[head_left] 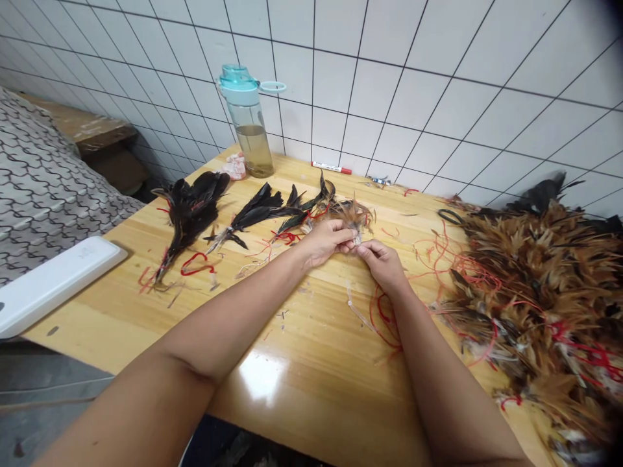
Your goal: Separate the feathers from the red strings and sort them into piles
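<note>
My left hand (327,243) is closed around the pale quill ends of a small bunch of brown feathers (351,213) over the middle of the table. Right beside it, my right hand (382,261) pinches at the same quill ends with thumb and finger. The fluffy tips point away from me. Just behind the left hand lie dark feathers (324,191) and red string (287,237). A clear strip (357,308) lies on the wood below the hands.
Bundles of black feathers (192,214) lie at the left. A large heap of brown feathers (540,279) with red strings fills the right side. A water bottle (256,146) and a red marker (331,168) are near the tiled wall. A white device (63,282) sits on the left edge.
</note>
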`<action>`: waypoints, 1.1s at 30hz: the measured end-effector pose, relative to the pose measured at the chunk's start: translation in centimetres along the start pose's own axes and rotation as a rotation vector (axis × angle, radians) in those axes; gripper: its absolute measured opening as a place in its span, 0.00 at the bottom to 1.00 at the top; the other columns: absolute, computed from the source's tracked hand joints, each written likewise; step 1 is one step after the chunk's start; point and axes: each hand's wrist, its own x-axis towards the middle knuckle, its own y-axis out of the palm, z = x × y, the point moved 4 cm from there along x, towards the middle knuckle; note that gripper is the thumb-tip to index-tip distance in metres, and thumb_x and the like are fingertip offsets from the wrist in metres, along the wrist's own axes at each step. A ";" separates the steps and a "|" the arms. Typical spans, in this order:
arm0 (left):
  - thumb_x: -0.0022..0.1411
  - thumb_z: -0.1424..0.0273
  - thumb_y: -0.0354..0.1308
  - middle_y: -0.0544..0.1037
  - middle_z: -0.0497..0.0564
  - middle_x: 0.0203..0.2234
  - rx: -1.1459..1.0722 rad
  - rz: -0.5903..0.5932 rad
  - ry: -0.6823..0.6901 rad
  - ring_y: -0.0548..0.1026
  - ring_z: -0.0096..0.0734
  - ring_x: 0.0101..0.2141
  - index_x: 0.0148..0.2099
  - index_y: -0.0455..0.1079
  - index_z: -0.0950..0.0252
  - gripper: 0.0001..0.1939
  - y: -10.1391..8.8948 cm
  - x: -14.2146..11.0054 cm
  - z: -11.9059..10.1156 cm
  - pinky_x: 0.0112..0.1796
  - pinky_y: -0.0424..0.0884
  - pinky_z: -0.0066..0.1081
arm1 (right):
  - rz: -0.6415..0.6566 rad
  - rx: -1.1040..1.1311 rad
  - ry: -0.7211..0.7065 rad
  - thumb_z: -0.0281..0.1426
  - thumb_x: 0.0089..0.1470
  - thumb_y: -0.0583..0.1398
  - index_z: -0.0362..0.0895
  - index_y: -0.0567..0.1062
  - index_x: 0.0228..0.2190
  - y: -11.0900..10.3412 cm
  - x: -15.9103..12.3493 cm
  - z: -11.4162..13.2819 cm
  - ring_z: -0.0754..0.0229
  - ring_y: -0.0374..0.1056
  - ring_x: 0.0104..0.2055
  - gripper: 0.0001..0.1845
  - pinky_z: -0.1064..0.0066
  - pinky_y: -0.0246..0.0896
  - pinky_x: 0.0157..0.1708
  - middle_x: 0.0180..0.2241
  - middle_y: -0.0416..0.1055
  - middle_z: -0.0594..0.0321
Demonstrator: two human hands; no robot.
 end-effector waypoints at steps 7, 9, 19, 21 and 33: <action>0.55 0.76 0.61 0.71 0.47 0.18 0.090 0.011 0.017 0.68 0.18 0.20 0.29 0.66 0.71 0.06 0.1 0.2 0.2 0.25 0.64 0.22 | -0.047 -0.016 -0.010 0.39 0.51 0.59 0.43 0.78 0.27 0.0 0.1 -0.3 0.61 0.68 0.32 0.13 0.67 0.61 0.38 0.28 0.74 0.62; 0.55 0.75 0.61 0.72 0.47 0.19 0.109 0.020 0.027 0.69 0.18 0.20 0.30 0.67 0.71 0.06 0.0 0.3 0.4 0.25 0.64 0.22 | -0.042 -0.025 -0.032 0.38 0.52 0.59 0.44 0.78 0.27 0.0 0.1 -0.4 0.61 0.68 0.32 0.12 0.67 0.61 0.39 0.28 0.74 0.62; 0.53 0.74 0.63 0.72 0.47 0.20 0.261 0.102 0.072 0.69 0.17 0.21 0.30 0.67 0.71 0.07 0.3 -0.1 -0.1 0.26 0.64 0.22 | 0.062 -0.173 -0.155 0.32 0.56 0.55 0.45 0.74 0.24 0.2 0.1 0.1 0.59 0.69 0.34 0.11 0.67 0.62 0.38 0.28 0.74 0.61; 0.53 0.75 0.63 0.72 0.46 0.19 0.292 0.119 0.078 0.68 0.18 0.21 0.29 0.66 0.71 0.07 0.3 -0.1 0.0 0.25 0.63 0.22 | 0.088 -0.249 -0.169 0.30 0.55 0.55 0.45 0.73 0.23 0.4 0.0 0.2 0.59 0.69 0.33 0.11 0.68 0.62 0.37 0.28 0.74 0.60; 0.54 0.69 0.59 0.69 0.45 0.19 0.669 0.138 0.153 0.67 0.22 0.22 0.30 0.66 0.69 0.07 -0.7 0.4 0.4 0.25 0.61 0.23 | 0.131 -0.542 -0.200 0.28 0.55 0.55 0.45 0.75 0.24 1.1 -0.4 0.4 0.58 0.68 0.33 0.11 0.68 0.60 0.34 0.29 0.73 0.58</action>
